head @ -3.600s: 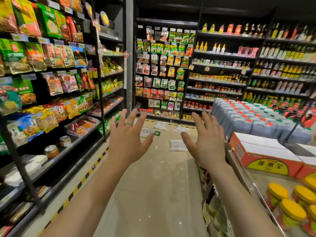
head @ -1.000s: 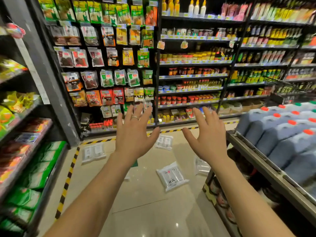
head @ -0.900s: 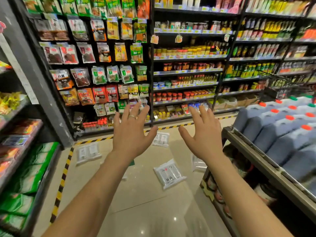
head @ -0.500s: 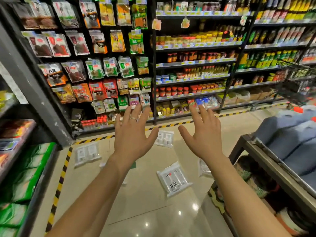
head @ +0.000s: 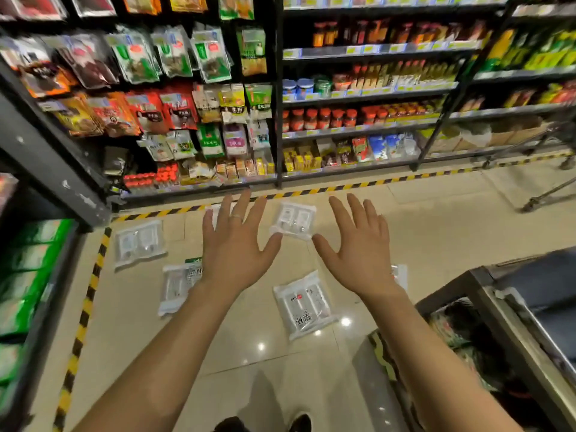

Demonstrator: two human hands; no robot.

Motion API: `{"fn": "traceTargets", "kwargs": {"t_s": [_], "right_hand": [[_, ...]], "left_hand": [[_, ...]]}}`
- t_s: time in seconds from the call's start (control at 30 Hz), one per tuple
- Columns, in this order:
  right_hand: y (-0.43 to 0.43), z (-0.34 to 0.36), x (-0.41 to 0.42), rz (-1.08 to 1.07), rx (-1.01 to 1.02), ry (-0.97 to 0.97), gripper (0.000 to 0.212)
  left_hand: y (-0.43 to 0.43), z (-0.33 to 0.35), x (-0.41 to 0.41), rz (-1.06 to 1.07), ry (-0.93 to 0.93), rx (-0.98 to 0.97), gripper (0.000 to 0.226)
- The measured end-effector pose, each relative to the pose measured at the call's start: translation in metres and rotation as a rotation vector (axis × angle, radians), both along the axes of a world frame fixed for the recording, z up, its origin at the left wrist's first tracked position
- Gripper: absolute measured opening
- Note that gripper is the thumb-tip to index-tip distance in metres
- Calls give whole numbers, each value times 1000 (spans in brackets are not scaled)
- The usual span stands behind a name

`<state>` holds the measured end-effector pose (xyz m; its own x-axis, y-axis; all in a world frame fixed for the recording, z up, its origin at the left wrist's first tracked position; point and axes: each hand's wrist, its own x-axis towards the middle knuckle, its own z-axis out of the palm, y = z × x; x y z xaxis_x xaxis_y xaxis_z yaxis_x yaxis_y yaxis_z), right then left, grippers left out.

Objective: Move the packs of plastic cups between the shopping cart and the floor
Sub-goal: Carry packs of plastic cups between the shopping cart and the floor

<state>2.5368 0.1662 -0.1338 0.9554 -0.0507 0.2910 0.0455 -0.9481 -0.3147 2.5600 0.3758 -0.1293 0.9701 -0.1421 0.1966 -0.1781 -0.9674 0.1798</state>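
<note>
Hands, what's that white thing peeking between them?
In the head view, a pack of plastic cups lies on the floor, seen through the gap between the left hand and right hand.

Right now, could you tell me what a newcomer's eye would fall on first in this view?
The left hand and the right hand are spread open mid-view, backs to the camera, holding nothing. Beneath them clear packs of cups lie scattered on the glossy beige floor: the nearest pack between the forearms, the far pack between the fingertips, the left pack near the striped tape. Behind hang bright snack bags.
</note>
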Motion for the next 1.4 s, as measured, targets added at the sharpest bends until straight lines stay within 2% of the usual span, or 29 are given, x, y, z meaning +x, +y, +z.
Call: {"fn": "traceTargets", "kwargs": {"t_s": [0.2, 0.47, 0.7, 0.97, 1.07, 1.17, 1.4], "right_hand": [[-17, -57, 64, -33, -7, 136, 75], [-16, -136, 149, -53, 18, 337, 78], [-33, -232, 227, -50, 28, 394, 72], [-74, -389, 259, 10, 14, 503, 72], [-91, -460, 265, 90, 5, 521, 70], [-111, -535, 270, 116, 28, 532, 70], [-144, -720, 272, 189, 37, 598, 74]], "left_hand": [[4, -65, 65, 58, 137, -44, 83], [5, -171, 154, 100, 348, -119, 78], [5, -269, 210, 108, 448, -137, 79], [-29, -419, 227, 272, 632, -132, 81], [-49, -484, 215, 379, 679, -219, 80], [-74, -556, 207, 402, 710, -210, 85], [-115, -717, 197, 423, 728, -162, 79]]}}
